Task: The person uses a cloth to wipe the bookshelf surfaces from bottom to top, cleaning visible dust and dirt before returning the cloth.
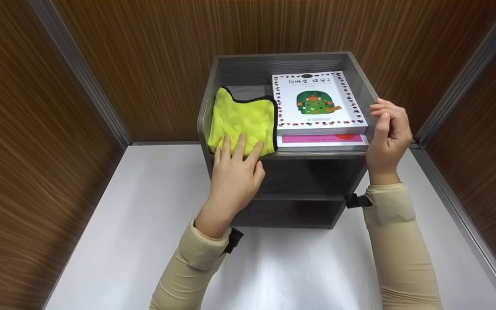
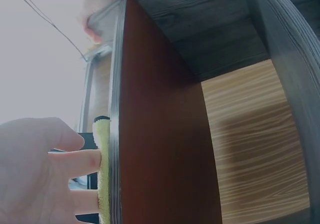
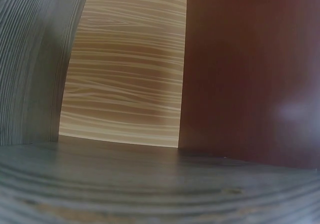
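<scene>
A yellow cloth [image 1: 243, 122] with black edging lies in the left part of the top tray of a small grey shelf [image 1: 269, 156]. My left hand [image 1: 235, 174] rests on its front part, fingers spread and nearly straight. The left wrist view shows those fingers [image 2: 82, 164] against the cloth [image 2: 103, 169] at the board's edge. On the far side, my right hand [image 1: 390, 135] grips the shelf's right side wall, fingers bent at its top edge. The right wrist view catches only the shelf's inside, without the hand.
To the right of the cloth, a white picture book [image 1: 286, 107] with a green drawing lies on a pink-and-white book [image 1: 299, 139]. The shelf stands on a white table [image 1: 144, 215], with wood-grain panels [image 1: 144, 51] behind and on both sides.
</scene>
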`<state>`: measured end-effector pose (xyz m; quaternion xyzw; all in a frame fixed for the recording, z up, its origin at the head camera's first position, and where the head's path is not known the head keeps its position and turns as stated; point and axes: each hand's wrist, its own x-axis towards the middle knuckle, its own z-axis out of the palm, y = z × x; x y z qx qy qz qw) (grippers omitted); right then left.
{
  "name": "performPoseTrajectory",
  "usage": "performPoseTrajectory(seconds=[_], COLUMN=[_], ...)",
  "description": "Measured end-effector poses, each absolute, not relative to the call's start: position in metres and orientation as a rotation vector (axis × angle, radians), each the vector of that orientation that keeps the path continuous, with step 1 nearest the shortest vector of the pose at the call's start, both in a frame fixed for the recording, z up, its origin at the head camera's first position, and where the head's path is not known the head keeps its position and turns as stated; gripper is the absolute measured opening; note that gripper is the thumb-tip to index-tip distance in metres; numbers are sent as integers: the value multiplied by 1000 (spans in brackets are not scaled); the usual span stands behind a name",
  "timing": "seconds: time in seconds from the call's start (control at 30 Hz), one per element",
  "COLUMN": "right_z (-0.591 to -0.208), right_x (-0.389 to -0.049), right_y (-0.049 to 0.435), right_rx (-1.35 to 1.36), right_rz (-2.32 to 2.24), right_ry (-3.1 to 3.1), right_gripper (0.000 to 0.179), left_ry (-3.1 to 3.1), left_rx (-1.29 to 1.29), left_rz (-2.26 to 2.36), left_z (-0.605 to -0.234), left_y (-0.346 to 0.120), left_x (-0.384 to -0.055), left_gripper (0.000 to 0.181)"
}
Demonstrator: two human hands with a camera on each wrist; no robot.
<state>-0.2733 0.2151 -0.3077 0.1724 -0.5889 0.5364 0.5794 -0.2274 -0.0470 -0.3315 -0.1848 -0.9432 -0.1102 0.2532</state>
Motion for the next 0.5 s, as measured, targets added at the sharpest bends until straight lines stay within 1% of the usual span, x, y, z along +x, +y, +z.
performPoseTrajectory(seconds=[0.5], right_z=[-309], right_x=[-275], right_y=[215], right_rx=[419], right_rz=[1283], right_ry=[-1352], right_gripper=[22], left_ry=[-2410], left_rx=[-514], left_rz=[-302], left_z=[-344], left_y=[-45], left_x=[-213], left_gripper=[40])
